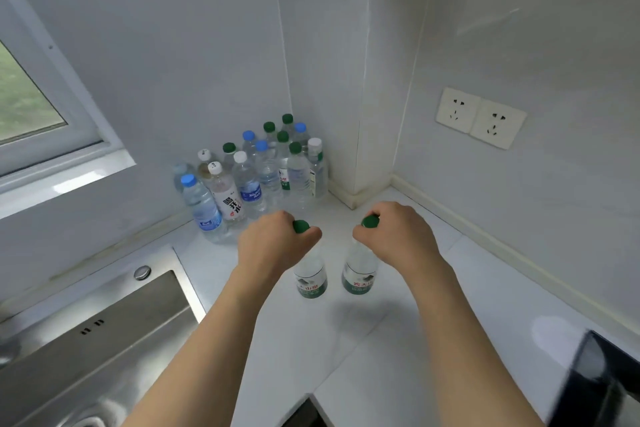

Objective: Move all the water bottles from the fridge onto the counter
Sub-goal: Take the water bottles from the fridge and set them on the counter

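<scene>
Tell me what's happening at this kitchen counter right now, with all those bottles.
A person is holding two green-capped water bottles by their necks, one in the left hand and one in the right hand, both upright just over or on the white counter. A cluster of other bottles with green, blue and white caps already stands in the corner behind them. A steel sink sits to the left.

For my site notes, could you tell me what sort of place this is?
Most likely a small home kitchen: a steel sink set into a white counter, wall sockets above it, and water bottles clustered in the corner.
</scene>
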`<state>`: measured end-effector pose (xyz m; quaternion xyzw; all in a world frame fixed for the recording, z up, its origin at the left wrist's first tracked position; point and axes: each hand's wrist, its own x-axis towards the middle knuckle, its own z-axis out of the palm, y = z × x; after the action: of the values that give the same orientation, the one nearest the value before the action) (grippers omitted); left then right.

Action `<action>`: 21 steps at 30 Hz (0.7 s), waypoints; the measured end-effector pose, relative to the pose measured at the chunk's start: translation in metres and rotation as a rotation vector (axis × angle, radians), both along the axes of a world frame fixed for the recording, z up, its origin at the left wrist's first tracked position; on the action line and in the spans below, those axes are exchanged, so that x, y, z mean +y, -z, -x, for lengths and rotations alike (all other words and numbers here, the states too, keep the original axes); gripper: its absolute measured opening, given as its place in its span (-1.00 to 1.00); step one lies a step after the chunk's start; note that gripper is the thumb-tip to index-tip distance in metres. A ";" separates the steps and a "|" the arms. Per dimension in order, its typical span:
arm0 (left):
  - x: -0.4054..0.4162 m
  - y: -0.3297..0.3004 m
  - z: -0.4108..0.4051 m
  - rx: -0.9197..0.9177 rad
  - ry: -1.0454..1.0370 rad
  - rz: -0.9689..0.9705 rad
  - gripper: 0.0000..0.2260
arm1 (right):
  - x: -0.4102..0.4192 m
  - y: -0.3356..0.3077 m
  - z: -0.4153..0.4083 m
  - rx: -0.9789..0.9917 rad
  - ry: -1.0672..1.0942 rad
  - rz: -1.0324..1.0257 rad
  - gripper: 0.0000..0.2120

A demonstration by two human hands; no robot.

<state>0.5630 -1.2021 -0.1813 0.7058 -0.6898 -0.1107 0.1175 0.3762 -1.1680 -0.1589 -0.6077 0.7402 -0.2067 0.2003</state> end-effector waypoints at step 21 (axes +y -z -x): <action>-0.112 0.019 -0.127 0.013 -0.019 -0.001 -0.66 | -0.151 0.015 -0.118 0.044 -0.061 0.023 -0.87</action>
<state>0.6895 -1.3143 -0.2004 0.7116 -0.6822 -0.1147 0.1228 0.4944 -1.3192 -0.1743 -0.6366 0.7231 -0.1957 0.1830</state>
